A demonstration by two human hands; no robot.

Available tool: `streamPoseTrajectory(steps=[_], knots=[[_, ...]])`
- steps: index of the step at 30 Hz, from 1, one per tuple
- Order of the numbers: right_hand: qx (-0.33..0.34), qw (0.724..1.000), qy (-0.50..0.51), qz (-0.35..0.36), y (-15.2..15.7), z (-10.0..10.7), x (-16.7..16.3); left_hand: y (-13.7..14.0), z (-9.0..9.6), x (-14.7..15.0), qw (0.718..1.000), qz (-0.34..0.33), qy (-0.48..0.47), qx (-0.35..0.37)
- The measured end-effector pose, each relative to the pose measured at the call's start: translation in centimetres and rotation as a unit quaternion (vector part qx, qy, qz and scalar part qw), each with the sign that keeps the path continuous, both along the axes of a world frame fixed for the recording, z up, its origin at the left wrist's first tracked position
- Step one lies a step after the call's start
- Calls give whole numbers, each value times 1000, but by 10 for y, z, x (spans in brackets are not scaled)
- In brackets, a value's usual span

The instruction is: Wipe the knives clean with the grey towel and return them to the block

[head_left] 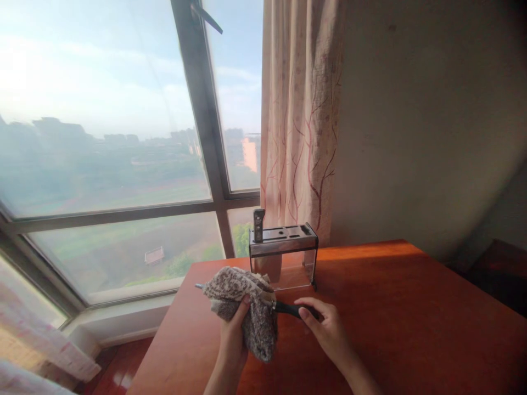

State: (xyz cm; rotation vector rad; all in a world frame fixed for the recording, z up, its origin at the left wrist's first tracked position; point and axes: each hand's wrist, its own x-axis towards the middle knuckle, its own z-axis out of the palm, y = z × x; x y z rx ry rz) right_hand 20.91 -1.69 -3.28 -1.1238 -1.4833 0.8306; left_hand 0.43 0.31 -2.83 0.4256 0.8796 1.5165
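Squarely at twelve o'clock from the two hands, on the far part of the table (391, 318), stood the clear-sided knife stand (284, 247), with one dark handle (258, 225) upright at the left end of its slotted top. The knife (288, 309) was held in front of it, its long axis running nearly from nine to three o'clock, roughly along the stand's own length rather than pointing at it. A bit of its metal tip (199, 286) poked out just above nine, while the black grip ended a little below three. The left hand (235, 329) was closed about a grey patterned cloth (261, 329) folded around the blade, most of which was hidden; the right hand (327, 323) pinched the grip's end between thumb and fingers. Neither hand was plainly nearer the stand, which lay towards one o'clock from the left and eleven from the right. In this view the cloth overlapped the stand's lower left corner, and whether they touched could not be told. The table's edge ran near the tip at nine, with the window (102, 109) beyond at ten, and the curtain (296, 109) hung behind the stand at twelve. The widest open room lay from two to four o'clock, past the right hand.
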Motion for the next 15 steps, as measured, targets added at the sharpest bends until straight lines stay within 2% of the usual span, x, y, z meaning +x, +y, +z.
streamPoseTrajectory(steps=[4, 9, 15], knots=[[53, 998, -17, -18, -1, 3, -1, 1, 1, 0, 1000, 12, -10, -1], [120, 992, -40, 12, -5, 11, -9, -3, -3, 10, 999, 12, 53, 4], [132, 990, -45, -10, -5, 10, -12, -7, 4, 15, 997, 19, 79, 2]])
